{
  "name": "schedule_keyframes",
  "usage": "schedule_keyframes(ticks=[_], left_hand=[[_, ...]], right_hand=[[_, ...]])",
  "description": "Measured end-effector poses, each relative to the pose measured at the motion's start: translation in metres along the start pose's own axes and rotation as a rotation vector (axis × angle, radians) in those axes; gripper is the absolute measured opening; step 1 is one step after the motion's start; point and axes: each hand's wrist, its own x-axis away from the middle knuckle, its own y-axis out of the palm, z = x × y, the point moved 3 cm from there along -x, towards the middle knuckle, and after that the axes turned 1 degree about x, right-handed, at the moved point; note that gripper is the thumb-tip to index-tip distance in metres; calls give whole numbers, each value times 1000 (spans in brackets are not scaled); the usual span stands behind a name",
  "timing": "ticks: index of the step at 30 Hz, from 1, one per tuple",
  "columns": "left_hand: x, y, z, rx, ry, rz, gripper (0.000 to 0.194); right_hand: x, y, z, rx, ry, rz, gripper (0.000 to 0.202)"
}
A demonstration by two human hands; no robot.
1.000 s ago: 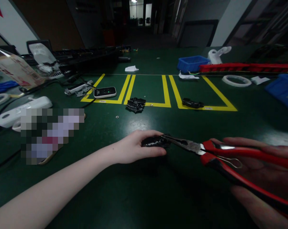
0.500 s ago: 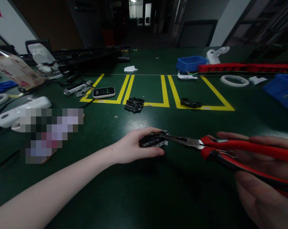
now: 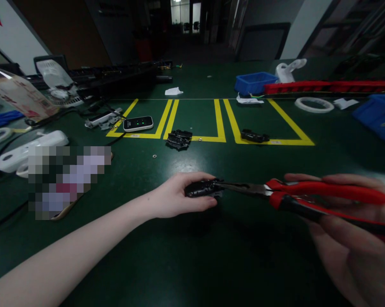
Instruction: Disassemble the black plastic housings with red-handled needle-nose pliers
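My left hand grips a small black plastic part between thumb and fingers, just above the green table. Red-and-black needle-nose pliers lie across my right hand, which is wrapped round their handles. The thin jaw tips reach the right end of the black part; whether they pinch something there is too small to tell. Beyond my hands sit more black plastic parts in a cluster, and another black part lies farther right.
Yellow tape marks several areas on the table. A small white-edged device, a metal ring, a white tape roll and blue bins stand around. A white power strip and a blurred-out object lie at left.
The plier handles and my right hand have shifted slightly, with the handles higher and more of the upper grip's end showing. The black part in my left hand has turned a little.
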Motion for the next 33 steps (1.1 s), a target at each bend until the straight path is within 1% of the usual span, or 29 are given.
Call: schedule_keyframes(ticks=[2,4,9,12,15,17,20,22,27,31,33], left_hand=[[1,0,1,-10,-4,4,35],[2,0,2,-15,-8,15,34],[2,-3,-2,59,-28,25,47],[1,-4,-5,108,-61,-3,45],[0,-3,-5,135,-30,-31,38],[0,-3,-5,158,-1,-21,35],[0,-3,-5,186,46,-4,35],[-1,-4,-6,186,72,-5,36],[-1,-5,-8,204,89,-25,41],[-1,-6,-8,228,104,-34,42],[-1,-6,-7,223,115,-36,42]], right_hand=[[-3,2,3,-1,82,16,41],[-4,2,5,5,128,30,42],[-5,2,6,-18,109,2,45],[-6,-1,8,-12,112,-5,44],[-6,-4,11,-5,140,-7,44],[-5,-6,12,-12,146,-4,44],[-2,-8,12,-47,167,-7,41],[-1,-7,11,-67,205,0,43],[-1,-3,10,-105,272,49,45],[-2,-10,16,-127,322,57,39],[-3,-13,19,-149,364,66,40]])
